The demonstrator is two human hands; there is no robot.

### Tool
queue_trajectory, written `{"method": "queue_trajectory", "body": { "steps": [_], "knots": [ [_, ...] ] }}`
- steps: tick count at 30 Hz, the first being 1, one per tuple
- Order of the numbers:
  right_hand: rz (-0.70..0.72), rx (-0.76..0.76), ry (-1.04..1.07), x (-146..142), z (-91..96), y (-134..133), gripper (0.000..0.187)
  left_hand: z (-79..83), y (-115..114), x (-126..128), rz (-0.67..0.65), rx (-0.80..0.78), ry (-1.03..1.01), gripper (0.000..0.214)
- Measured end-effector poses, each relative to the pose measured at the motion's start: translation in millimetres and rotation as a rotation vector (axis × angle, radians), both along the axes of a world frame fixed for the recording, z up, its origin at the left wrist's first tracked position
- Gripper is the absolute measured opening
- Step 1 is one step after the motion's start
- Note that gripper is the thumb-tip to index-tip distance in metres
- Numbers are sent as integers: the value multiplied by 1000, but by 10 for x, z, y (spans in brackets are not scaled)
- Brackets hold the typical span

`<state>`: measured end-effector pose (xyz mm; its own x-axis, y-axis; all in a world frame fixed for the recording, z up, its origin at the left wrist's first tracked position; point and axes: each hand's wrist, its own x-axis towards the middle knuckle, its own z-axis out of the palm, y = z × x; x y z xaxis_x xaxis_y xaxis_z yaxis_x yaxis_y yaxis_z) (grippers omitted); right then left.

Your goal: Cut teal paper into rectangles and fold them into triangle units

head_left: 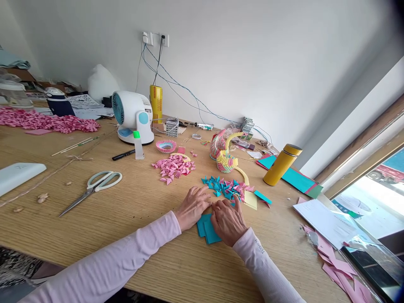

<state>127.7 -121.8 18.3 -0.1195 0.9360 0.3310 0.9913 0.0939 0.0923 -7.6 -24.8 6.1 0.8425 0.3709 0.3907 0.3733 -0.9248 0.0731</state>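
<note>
My left hand [193, 207] and my right hand [229, 219] meet over the table, fingers bent and fingertips close together. Whatever lies between them is hidden by the fingers. Under and beside my right hand are blue paper squares [203, 229], partly covered by it. Just beyond both hands is a pile of folded blue paper triangles [217, 184] mixed with pink ones. A yellow paper piece [250, 199] lies right of that pile. Behind it stand folded-paper figures [226, 162] with curved yellow necks, made of pink, yellow and green pieces.
Scissors [94, 185] lie at left, near a white fan [135, 115], a green-capped bottle [138, 146] and a black pen [123, 155]. Pink folded pieces [173, 167] are heaped mid-table. A yellow flask [282, 165], papers [325, 223] and a phone [374, 269] are at right.
</note>
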Motion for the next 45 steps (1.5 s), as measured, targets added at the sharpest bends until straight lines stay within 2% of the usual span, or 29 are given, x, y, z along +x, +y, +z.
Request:
{"method": "queue_trajectory", "body": {
  "steps": [12,20,24,27,29,32,36,38,41,45],
  "knots": [
    [24,98,43,76,-84,68,19,-55,43,22,-9,-60,-71,30],
    [-55,142,99,316,-153,92,24,-144,168,46,62,-217,-208,39],
    [-76,189,172,509,-174,47,31,-82,152,28,84,-283,-305,38],
    [-85,228,266,563,-139,-20,22,-14,98,17,41,-296,-320,32],
    [-33,189,351,556,-99,-81,16,13,61,9,-4,-288,-288,25],
    [117,3,435,524,-45,-195,20,24,22,-4,-43,-246,-198,15],
    [195,-197,411,504,-21,-319,60,22,-9,-14,-15,-193,-102,20],
    [208,-231,406,502,-32,-335,70,28,-27,-11,-21,-213,-76,26],
    [249,-228,465,493,-58,-302,64,46,-68,1,-68,-319,-65,34],
    [296,-156,531,457,-83,-235,50,69,-117,16,-117,-545,-151,40]
  ]
}}
